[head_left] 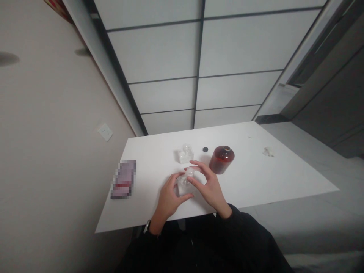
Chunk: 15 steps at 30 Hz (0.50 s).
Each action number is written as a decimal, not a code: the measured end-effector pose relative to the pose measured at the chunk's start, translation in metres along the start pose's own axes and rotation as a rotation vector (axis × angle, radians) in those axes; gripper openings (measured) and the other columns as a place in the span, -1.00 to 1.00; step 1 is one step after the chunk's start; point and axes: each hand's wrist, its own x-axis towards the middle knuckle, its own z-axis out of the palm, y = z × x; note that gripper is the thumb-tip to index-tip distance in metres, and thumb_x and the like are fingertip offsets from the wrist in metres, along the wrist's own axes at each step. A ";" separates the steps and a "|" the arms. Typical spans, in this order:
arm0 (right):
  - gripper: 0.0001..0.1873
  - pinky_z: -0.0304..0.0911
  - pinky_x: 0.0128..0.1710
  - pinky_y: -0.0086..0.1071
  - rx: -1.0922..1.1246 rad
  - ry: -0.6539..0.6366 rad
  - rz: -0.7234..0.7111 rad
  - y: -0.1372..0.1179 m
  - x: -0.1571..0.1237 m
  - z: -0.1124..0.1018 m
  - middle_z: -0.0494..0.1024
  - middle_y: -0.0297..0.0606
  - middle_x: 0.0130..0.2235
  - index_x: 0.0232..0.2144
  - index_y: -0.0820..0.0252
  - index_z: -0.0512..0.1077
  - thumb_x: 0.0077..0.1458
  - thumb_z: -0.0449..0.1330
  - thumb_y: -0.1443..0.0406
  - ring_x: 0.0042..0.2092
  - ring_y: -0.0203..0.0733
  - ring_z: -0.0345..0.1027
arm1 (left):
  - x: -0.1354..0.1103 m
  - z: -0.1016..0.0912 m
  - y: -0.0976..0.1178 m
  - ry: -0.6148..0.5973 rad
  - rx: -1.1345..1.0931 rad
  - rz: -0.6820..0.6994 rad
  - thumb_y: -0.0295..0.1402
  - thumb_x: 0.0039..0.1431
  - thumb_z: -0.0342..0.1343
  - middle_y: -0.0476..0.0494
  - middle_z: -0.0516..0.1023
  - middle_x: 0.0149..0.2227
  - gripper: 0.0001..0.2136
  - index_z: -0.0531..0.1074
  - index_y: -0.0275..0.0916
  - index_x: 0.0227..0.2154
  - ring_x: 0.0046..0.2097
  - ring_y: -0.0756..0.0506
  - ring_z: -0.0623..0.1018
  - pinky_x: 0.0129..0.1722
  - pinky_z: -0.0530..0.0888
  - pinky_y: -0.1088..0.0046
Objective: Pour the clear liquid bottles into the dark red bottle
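1. Both hands work near the close edge of a white, flat-topped rectangular table (270, 176), at the clear, square-sided glass bottle (186, 189) between them. With the clock centred on this bottle and 12 at the far edge, the near edge runs close by at 6.
2. Room at 9: white surface lies between the left hand (167, 198) and a pixelated purple-grey oblong (124, 178) by the table's left edge. Room at 3: a broad white stretch runs from the right hand (209, 187) to the right edge.
3. The left fingers curve around the bottle's body, gripping it; the right thumb and index finger pinch its rounded, clear stopper (190, 171).
4. The bottle's stoppered end points up, its long axis roughly upright, leaning slightly towards 1 in view. Whether its base touches the table is hidden.
5. A second clear, square glass bottle (186, 156) stands near at 12; a small, round black cap (205, 149) lies at 1; a wide, dark-red bottle (221, 162) stands at 2, just beyond the right hand. Farther out at 2 lies a crumpled whitish scrap (268, 152).
6. White panelled doors (167, 53) with dark strips rise at 12; a white wall socket (105, 132) sits at 10; pale floor (318, 216) spreads beyond 4.
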 end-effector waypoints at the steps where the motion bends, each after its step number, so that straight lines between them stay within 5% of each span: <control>1: -0.50 0.43 0.22 -0.01 0.003 -0.007 0.002 -0.001 0.000 -0.001 0.74 -0.21 -0.02 0.14 0.02 0.51 0.17 0.42 0.14 0.07 0.03 0.62 | 0.000 0.000 0.000 0.000 -0.002 0.001 -0.31 0.01 0.49 -0.21 0.56 0.23 -0.36 0.45 -0.09 0.18 0.25 -0.28 0.54 0.14 0.56 0.14; 15: -0.55 0.48 0.18 -0.05 -0.120 -0.008 -0.096 -0.018 -0.001 -0.003 0.74 -0.20 -0.03 0.12 0.04 0.52 0.19 0.42 0.20 0.04 0.00 0.64 | 0.000 0.000 0.000 -0.006 -0.017 -0.005 -0.30 0.01 0.50 -0.20 0.55 0.22 -0.35 0.43 -0.08 0.18 0.23 -0.28 0.54 0.14 0.54 0.13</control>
